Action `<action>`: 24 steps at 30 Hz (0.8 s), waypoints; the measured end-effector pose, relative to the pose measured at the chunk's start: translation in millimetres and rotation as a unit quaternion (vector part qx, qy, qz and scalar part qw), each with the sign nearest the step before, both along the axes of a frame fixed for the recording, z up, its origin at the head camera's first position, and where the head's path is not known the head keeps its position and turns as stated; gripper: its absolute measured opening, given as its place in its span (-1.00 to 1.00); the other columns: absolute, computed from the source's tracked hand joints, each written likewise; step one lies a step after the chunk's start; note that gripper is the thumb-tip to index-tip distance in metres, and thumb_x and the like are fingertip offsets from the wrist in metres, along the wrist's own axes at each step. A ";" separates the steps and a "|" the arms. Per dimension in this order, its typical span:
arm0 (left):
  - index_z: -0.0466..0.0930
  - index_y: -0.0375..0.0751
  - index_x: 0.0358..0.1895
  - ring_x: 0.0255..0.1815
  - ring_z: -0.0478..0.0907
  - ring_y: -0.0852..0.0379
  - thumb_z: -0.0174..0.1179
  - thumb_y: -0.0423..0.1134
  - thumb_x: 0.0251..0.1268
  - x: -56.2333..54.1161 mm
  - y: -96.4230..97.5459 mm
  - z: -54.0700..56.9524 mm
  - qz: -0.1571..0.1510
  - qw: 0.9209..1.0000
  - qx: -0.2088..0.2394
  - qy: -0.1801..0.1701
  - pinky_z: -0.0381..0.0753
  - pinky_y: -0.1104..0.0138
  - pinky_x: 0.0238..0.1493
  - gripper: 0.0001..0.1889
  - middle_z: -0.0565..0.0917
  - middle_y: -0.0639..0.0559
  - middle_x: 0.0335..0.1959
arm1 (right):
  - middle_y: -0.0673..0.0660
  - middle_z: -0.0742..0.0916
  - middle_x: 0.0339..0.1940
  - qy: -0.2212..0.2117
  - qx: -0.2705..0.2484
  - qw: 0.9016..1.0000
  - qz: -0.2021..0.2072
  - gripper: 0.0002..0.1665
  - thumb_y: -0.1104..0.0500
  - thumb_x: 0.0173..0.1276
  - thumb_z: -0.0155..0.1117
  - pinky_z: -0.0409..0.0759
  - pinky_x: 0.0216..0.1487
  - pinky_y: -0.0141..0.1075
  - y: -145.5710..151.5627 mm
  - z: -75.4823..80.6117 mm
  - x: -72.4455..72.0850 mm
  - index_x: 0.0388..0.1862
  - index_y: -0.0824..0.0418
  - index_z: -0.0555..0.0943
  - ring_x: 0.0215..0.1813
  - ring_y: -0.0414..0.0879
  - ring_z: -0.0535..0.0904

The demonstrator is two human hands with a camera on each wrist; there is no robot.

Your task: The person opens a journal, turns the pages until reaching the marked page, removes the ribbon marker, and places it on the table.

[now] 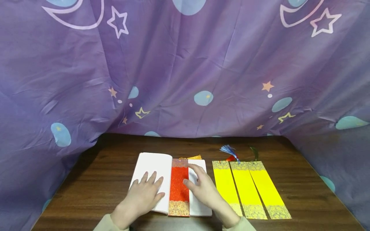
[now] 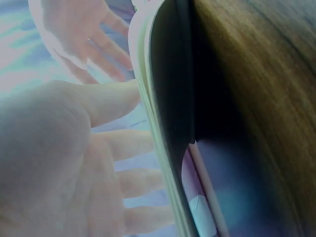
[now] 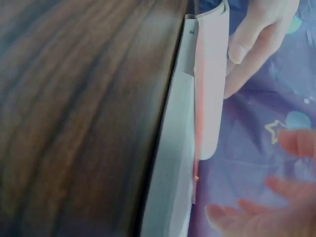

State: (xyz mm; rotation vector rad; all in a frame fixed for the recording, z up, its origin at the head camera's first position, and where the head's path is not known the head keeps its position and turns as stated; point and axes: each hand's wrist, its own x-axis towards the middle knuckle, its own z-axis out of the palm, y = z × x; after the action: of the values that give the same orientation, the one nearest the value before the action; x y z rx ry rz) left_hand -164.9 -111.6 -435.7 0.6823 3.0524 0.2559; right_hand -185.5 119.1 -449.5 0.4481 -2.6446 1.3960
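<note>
An open book point(image 1: 153, 162) with blank white pages lies at the front middle of the table. On its right page, close by the fold, is a red bookmark point(image 1: 179, 183) with patterned gold ends and a yellow tassel point(image 1: 195, 157). My left hand point(image 1: 143, 195) rests with spread fingers on the left page, which stands raised in a curve in the left wrist view. Over the bookmark's right edge hovers my right hand point(image 1: 203, 187), its fingers loosely bent. The right wrist view shows those blurred fingers point(image 3: 224, 217) apart from the bookmark point(image 3: 199, 113), holding nothing.
Right of the book lie three yellow bookmarks point(image 1: 226, 183) point(image 1: 245, 186) point(image 1: 267, 186) with patterned ends. A blue tassel point(image 1: 228, 150), a red tassel point(image 1: 231, 158) and a dark green tassel point(image 1: 255, 153) show at their tops. A purple curtain point(image 1: 185, 70) hangs behind the wooden table point(image 1: 86, 192).
</note>
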 end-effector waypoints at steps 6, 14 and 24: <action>0.51 -0.16 0.29 0.32 0.32 -0.39 0.14 0.05 0.36 0.1 -2.0 -0.6 -0.005 1.000 0.002 0.011 0.38 -0.29 0.11 -0.47 0.42 -0.27 0.35 | 0.45 0.41 0.29 -0.136 -0.165 0.974 -0.075 -0.41 0.33 0.22 0.29 0.48 0.13 0.18 -4.8 1.3 -8.8 0.24 0.39 0.40 0.24 0.37 0.39; 0.50 -0.15 0.30 0.33 0.32 -0.37 0.14 0.05 0.36 0.5 -1.8 1.2 -0.005 1.000 -0.008 0.012 0.38 -0.28 0.13 -0.47 0.41 -0.26 0.36 | 0.45 0.47 0.06 -0.244 -0.293 0.920 -0.087 -0.30 0.40 0.24 0.15 0.64 -0.09 -0.02 -6.7 2.9 -17.9 0.34 0.52 0.17 -0.02 0.15 0.53; 0.50 -0.14 0.30 0.33 0.31 -0.37 0.14 0.06 0.36 0.7 -1.6 2.0 -0.004 1.000 -0.014 0.016 0.37 -0.28 0.14 -0.47 0.41 -0.26 0.36 | 0.23 0.65 -0.32 -0.274 -0.272 0.919 -0.085 -0.30 0.38 0.18 0.16 0.46 -0.40 -0.34 -6.1 -1.0 -30.8 0.26 0.65 0.21 -0.42 -0.09 0.60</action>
State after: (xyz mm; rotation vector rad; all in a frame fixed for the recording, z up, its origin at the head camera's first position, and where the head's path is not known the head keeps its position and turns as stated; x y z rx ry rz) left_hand -164.2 -113.2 -433.8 0.7037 3.0773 0.2046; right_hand -216.3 113.0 -450.5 -0.2709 -2.3781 2.3480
